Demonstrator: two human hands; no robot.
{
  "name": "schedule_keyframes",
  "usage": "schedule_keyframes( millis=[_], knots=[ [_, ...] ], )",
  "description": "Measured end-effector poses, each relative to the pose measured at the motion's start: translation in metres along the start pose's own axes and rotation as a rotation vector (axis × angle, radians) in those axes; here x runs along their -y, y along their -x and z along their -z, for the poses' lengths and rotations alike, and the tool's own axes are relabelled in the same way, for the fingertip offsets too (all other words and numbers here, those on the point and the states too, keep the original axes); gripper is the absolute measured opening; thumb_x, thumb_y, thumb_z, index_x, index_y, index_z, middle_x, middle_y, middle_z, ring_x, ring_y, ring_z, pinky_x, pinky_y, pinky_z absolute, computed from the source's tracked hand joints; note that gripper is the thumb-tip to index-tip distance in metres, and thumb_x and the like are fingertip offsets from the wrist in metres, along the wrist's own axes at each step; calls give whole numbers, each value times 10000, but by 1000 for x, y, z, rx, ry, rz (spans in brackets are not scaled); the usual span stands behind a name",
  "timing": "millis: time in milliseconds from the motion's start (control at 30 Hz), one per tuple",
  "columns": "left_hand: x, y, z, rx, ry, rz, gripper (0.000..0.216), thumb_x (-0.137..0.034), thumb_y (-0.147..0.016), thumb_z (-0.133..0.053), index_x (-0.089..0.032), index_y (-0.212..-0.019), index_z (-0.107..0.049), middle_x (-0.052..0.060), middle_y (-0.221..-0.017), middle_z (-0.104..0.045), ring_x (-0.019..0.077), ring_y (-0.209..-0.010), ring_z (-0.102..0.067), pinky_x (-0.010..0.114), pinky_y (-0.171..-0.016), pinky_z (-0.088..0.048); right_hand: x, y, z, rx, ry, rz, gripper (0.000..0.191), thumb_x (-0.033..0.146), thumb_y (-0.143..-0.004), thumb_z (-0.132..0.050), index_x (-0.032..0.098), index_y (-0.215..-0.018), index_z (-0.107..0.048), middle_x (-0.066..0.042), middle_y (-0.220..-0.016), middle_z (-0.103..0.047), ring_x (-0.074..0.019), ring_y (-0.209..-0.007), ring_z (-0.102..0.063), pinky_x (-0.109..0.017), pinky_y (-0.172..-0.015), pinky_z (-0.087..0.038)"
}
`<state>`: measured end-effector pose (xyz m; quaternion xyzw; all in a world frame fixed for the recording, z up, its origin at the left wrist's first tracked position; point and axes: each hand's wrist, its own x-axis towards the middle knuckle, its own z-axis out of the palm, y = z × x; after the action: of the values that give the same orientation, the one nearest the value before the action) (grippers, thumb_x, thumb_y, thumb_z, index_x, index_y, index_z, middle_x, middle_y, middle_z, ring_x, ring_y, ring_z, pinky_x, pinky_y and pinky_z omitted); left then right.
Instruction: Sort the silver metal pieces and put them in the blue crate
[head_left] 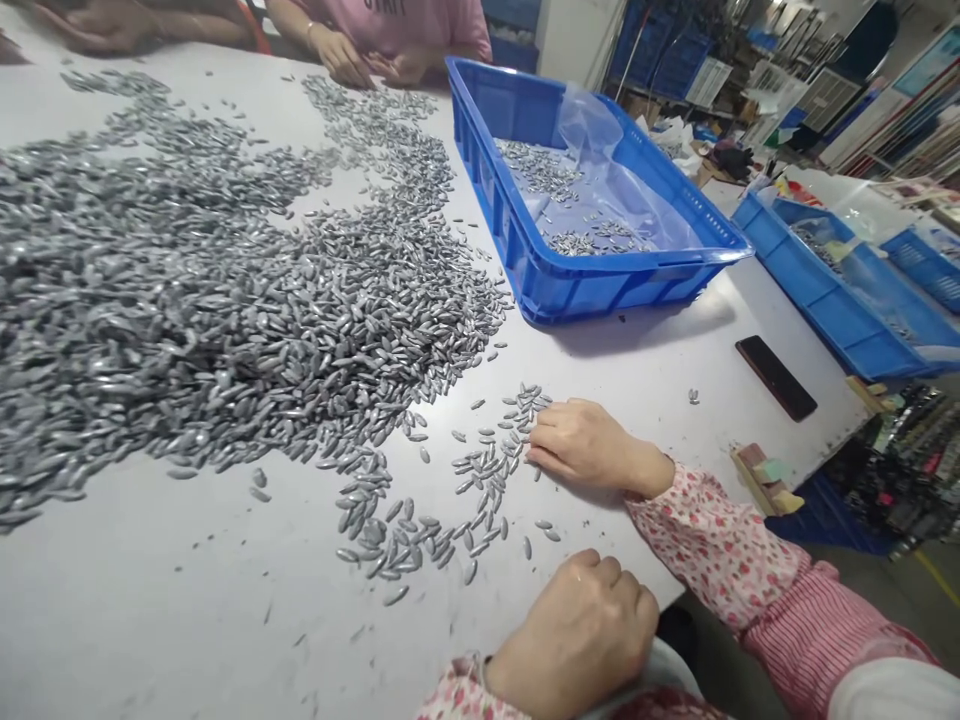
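Observation:
A broad heap of small grey metal oval pieces covers the white table. A thinner scatter of the same pieces lies in front of me. My right hand rests palm down on the table with its fingers lightly bent and together, the fingertips touching the edge of that scatter. Nothing shows inside it. My left hand sits nearer the table's edge, curled into a fist with the knuckles up. What it may hold is hidden. Both wrists wear floral sleeves.
A blue plastic crate with a clear bag and some grey pieces stands beyond my right hand. A dark phone lies near the table's right edge. More blue crates sit off the table. Other people's hands work at the far side.

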<state>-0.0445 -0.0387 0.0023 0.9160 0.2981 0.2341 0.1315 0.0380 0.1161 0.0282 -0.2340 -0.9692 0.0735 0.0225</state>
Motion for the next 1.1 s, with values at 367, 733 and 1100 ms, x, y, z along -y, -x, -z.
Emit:
schedule_keyframes(
  millis=[367,733,1100],
  knots=[
    [-1,-2,0,36,8,7,187,-164,-880,-623,-180,-760,-480,-9,-694,-590,176,-586,-529,327,-533,-340,-9,6,11,84,-297,164,175,296,-964,-539,174,-885,-636,-27,-855,-601,-158,-833,-507,-276,-756,-370],
    [-2,-1,-1,39,2,11,175,-154,-849,-651,-182,-769,-498,-9,-705,-594,189,-594,-538,336,-534,-379,-14,6,2,6,-213,11,265,354,-951,-567,163,-776,-626,-22,-778,-611,-146,-735,-499,-274,-672,-328],
    [-6,-3,2,120,14,15,180,-155,-901,-593,-176,-750,-497,8,-690,-601,195,-627,-575,318,-566,-400,12,13,12,255,-212,265,166,333,-935,-586,179,-874,-603,-8,-813,-627,-140,-750,-501,-277,-618,-294]
  ],
)
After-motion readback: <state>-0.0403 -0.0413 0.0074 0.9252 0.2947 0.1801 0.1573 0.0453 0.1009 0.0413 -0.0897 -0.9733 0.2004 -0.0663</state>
